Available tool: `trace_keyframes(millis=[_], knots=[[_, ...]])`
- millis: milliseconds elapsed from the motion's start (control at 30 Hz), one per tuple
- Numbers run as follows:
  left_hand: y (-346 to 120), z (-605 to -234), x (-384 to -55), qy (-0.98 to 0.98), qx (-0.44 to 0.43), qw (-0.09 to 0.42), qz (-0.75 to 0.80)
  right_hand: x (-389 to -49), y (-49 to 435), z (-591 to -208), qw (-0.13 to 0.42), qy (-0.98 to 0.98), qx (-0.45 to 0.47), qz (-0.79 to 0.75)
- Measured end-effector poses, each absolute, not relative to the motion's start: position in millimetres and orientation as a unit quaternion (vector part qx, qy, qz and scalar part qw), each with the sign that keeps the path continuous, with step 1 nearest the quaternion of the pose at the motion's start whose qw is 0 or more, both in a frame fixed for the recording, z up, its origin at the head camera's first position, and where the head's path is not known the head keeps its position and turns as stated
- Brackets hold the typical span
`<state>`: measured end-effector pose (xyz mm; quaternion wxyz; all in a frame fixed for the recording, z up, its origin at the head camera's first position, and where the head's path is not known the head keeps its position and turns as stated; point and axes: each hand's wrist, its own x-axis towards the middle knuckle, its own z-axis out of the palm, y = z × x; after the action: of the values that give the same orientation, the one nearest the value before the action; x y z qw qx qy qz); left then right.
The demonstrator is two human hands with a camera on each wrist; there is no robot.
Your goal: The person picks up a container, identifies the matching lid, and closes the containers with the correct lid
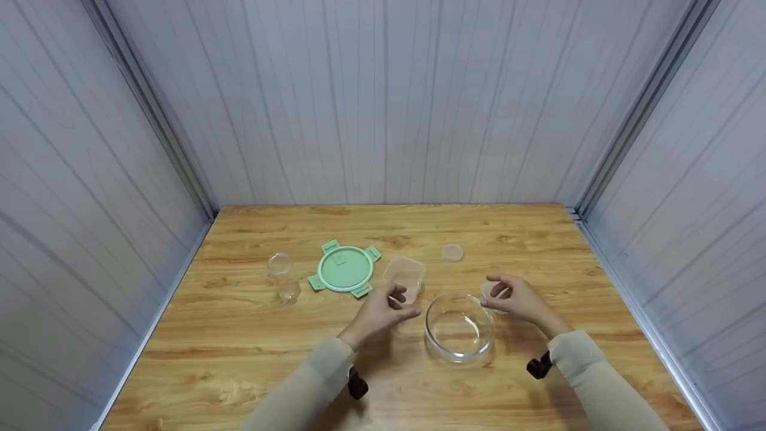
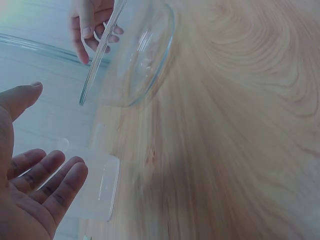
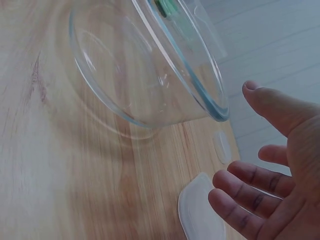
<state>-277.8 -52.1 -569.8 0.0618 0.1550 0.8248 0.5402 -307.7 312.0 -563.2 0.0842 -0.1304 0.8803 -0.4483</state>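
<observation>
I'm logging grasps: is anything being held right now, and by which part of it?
Nothing is held: the left hand and right hand flank the clear bowl, fingers relaxed and not touching it.

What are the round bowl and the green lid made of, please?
The round bowl looks like clear, glossy glass: bright reflections and a thick, blue-tinted rim. The green lid seems fairly matte plastic, perhaps silicone, judging by its even colour and tabs.

Mint-green lid (image 1: 346, 272), colourless clear bowl (image 1: 458, 350), yellow-brown wood-grain table (image 1: 239, 353) — pale grey lined walls (image 1: 383, 108), beige sleeves (image 1: 308, 386)
</observation>
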Motion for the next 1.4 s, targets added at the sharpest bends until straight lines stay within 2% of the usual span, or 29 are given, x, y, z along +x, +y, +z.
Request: trace_keyframes(millis=[200, 533, 900, 1400], knots=[[-47.2, -570.4, -277.3, 0.824, 0.156, 0.072, 0.539, -307.1, 311.5, -563.5, 0.107, 0.881, -0.132, -0.442], [-38.3, -574.0, -274.7, 0.810, 0.133, 0.112, 0.560, -304.6, 307.5, -568.3, 0.104, 0.870, -0.155, -0.457], [-30.8, -581.6, -272.0, 0.797, 0.138, 0.127, 0.575, -305.0, 308.5, -574.9, 0.104, 0.860, -0.183, -0.464], [-19.6, -586.5, -267.9, 0.786, 0.141, 0.146, 0.583, -305.4, 308.4, -576.2, 0.137, 0.847, -0.180, -0.481]])
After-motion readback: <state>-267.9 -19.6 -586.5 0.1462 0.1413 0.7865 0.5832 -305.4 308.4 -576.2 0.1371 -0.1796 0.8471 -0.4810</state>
